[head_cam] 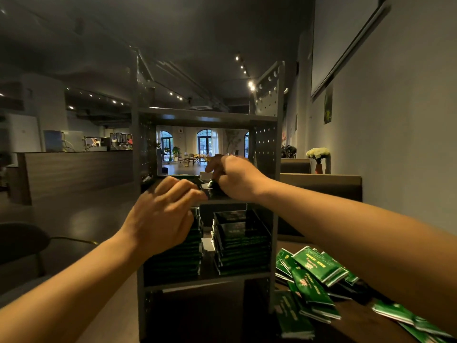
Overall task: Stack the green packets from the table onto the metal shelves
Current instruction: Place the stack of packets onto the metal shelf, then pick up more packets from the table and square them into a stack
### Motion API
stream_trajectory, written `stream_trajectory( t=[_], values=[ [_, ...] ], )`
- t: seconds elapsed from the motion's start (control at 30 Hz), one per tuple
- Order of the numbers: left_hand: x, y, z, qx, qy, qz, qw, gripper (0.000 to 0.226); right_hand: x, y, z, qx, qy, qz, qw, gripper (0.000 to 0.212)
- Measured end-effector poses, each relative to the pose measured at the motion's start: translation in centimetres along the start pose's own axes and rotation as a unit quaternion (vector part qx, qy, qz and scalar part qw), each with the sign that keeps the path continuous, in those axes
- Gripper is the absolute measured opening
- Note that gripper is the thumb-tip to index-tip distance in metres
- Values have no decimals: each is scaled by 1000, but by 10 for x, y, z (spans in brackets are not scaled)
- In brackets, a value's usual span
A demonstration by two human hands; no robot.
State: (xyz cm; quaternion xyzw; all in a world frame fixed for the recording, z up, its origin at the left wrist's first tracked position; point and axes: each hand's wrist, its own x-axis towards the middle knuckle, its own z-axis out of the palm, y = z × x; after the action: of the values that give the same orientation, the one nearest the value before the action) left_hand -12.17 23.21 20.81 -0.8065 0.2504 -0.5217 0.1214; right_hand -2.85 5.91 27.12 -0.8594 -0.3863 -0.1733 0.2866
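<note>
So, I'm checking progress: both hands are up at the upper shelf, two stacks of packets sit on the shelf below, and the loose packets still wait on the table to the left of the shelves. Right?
Not quite. The head view shows the loose packets on the table to the right of the shelves, not the left. The rest holds.
</note>
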Motion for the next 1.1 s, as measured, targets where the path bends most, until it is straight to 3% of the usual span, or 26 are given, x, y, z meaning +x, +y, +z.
stream_trajectory(
  t=[0.2,0.47,0.57,0.73,1.1],
  values=[
    [-27,67,17,-171,-16,3,985,28,-68,11,4,67,78,-86,991,22],
    [-56,169,35,-363,-23,-59,930,29,-153,48,22,209,140,-17,968,26],
    [-67,177,49,-350,-44,-78,933,28,-176,62,35,240,148,8,959,27],
    [-93,189,72,-388,-82,-169,903,31,-207,93,62,264,158,49,950,26],
    [-142,177,128,-323,-162,-325,874,29,-239,167,125,185,171,67,965,43]
  ],
)
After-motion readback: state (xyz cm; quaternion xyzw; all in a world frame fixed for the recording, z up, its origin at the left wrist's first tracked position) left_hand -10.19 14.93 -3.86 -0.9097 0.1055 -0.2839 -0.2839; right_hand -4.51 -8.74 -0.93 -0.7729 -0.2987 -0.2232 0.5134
